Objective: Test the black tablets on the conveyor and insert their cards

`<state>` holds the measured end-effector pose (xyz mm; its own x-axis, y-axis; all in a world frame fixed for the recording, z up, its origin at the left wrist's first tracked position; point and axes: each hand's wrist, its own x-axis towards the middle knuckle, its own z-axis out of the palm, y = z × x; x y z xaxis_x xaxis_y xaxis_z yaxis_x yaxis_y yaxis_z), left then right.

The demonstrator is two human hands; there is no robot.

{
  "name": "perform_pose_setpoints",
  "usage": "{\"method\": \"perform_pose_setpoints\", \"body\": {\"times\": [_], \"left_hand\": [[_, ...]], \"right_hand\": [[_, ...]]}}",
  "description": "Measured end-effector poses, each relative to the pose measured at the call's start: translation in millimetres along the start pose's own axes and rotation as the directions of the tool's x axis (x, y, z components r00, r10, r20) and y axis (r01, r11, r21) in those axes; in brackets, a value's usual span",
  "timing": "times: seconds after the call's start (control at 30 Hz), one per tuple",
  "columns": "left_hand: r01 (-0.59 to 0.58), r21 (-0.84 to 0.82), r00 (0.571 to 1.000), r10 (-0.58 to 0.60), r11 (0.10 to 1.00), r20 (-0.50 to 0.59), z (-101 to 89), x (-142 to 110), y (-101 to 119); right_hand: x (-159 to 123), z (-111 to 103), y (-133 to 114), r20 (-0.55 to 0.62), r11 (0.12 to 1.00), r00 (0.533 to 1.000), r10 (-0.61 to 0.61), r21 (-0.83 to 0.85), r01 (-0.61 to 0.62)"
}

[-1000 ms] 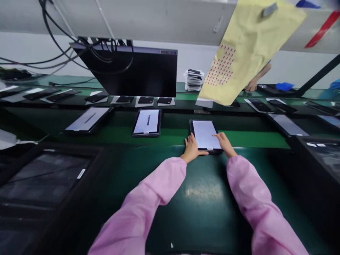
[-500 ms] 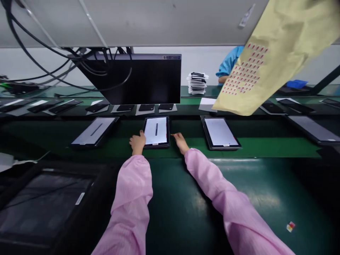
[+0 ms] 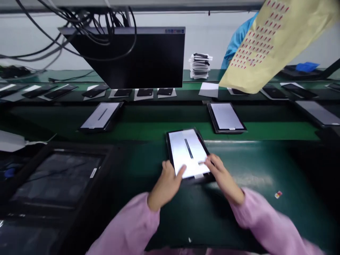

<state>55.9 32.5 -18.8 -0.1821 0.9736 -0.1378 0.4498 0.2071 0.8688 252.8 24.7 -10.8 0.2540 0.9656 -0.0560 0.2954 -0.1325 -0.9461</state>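
At the left edge of the worktop [image 3: 170, 223] we see a dark framed panel [image 3: 60, 177] with a small white label near its upper right corner. Beyond the worktop's far edge, on the green strip [image 3: 148, 132], the left tablet [image 3: 101, 115] lies with its screen lit, and a black monitor [image 3: 140, 62] hangs farther back.

Our left arm, in a pink sleeve [image 3: 127, 226], slants up and inward from the near left corner. The left hand [image 3: 166, 182] grips the middle tablet [image 3: 183, 150] at its lower left corner, thumb laid over the lit screen, fingers bent along the side. The middle tablet sits across the middle of the worktop's far edge, slightly turned; we cannot tell whether it rests there or is raised.

Our right arm slants inward from the near right corner, wrist low. The right hand [image 3: 219, 171] reaches over the tablet's lower right corner, thumb and fingers pinched together on a small slim piece [image 3: 202, 163] above the screen; its exact kind is too blurred to tell.

Farther right, past the far edge, lies the right tablet [image 3: 227, 117], lit as well. A small red-and-yellow scrap [image 3: 278, 194] lies toward the worktop's right side, well apart from both hands.
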Motion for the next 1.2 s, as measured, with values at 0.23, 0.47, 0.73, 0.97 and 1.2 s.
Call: {"method": "perform_pose_setpoints", "body": {"times": [0.23,0.47,0.73,0.97,1.2], "left_hand": [[0.097,0.198,0.851,-0.185,0.975,0.492,-2.4,-113,-41],[-0.020,-0.107,0.998,0.026,0.994,0.059,52.4,-44,-37],[-0.028,-0.395,0.999,0.041,0.918,0.025,63.9,-57,-35],[-0.345,-0.808,0.906,0.395,0.478,-0.154,38.3,-48,35],[-0.748,-0.557,0.627,0.661,0.361,-0.412,11.2,-13,59]], "right_hand": [[-134,-57,71,0.028,0.915,0.916,0.399,0.053,-0.400],[-79,-43,77,0.041,0.920,0.978,0.205,0.334,-0.207],[-87,-39,70,0.010,0.895,0.988,0.156,0.422,-0.145],[-65,-57,37,-0.079,0.874,0.962,-0.262,0.402,0.271],[-66,-57,45,-0.170,0.751,0.858,-0.484,0.422,0.507]]}}
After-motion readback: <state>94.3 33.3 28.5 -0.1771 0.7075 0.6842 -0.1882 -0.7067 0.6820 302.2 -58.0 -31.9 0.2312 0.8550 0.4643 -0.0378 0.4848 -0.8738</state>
